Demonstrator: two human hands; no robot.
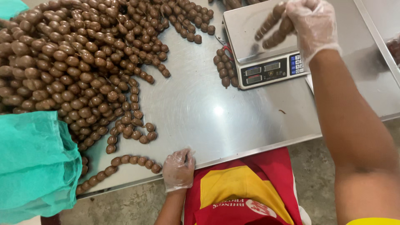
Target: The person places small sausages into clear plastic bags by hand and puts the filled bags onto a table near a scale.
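- Nearest, at the bottom edge: red and yellow apron (241, 191), cloth, over a grey concrete floor (312, 166).
- Lower left: bulk of crinkled teal fabric (33, 166), covering the table corner and part of the pile.
- Left hand (178, 168) in a thin clear glove, resting on the near rim of the steel table (200, 108); fingers curled loosely together, pinching nothing; short curved sausage string (125, 163) just beside, not touched.
- Table top: brushed metal, shiny, with a bright light spot mid-surface; bare stretch between the two hands.
- Left and far left: large heap of linked sausages (71, 62), small round brown beads on long strings, glossy, spilling toward the table middle.
- Small cluster of links (225, 68) lying against the left side of the scale, touching it.
- Far right: digital scale (262, 68), flat steel pan, dark display panel and keypad in front.
- Right hand (312, 21), gloved likewise, raised over the pan; fingers closed around the top of a held sausage string (273, 27), links hanging blurred below the fingers, above the pan; contact with the pan not clear.
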